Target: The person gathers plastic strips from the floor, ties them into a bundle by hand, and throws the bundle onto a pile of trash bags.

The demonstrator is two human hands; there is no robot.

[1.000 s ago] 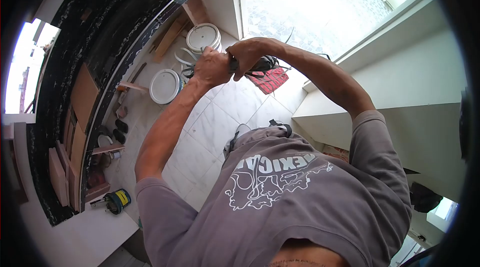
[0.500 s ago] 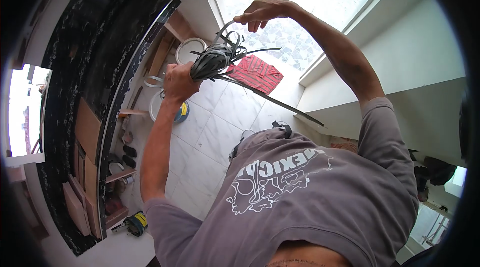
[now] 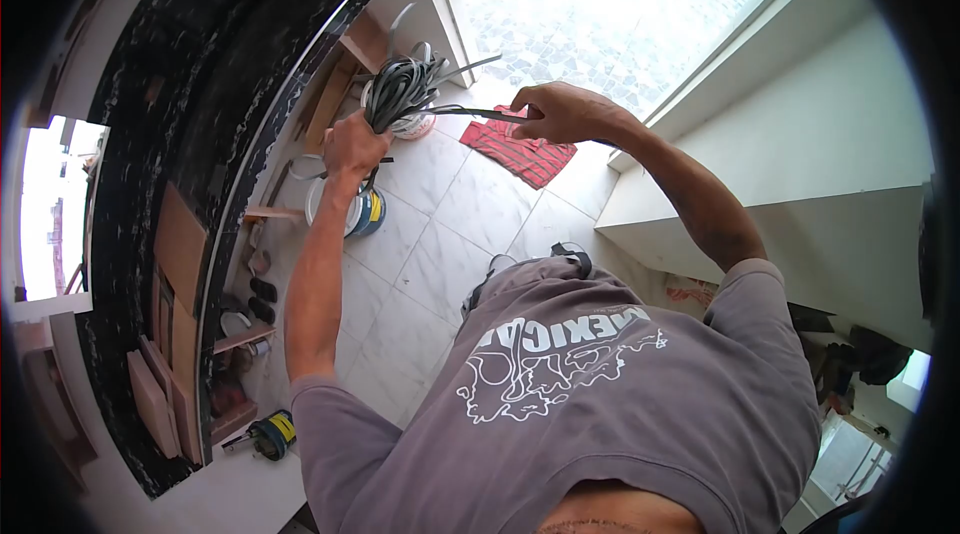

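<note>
My left hand [image 3: 355, 147] is closed around the lower end of a bundle of flat grey strips [image 3: 405, 89], whose loops and loose ends fan out above the fist. One strip [image 3: 470, 112] runs from the bundle across to my right hand [image 3: 572, 114]. There it is pinched between thumb and fingers and looks drawn fairly straight. Short strip ends poke out below the left fist. What the strips are made of cannot be made out.
A red striped cloth [image 3: 520, 149] lies on the marble-look tiles [image 3: 435, 259]. Buckets, one with a blue and yellow label [image 3: 370, 213], stand below the left arm. Black marble-look counter [image 3: 200, 64] is at left, with boards [image 3: 178, 254] leaning against it. A doorway opens ahead.
My right hand has come down and to the right, and the strip it holds has gone from a curved loop to nearly straight. The bundle has shifted slightly left and up.
</note>
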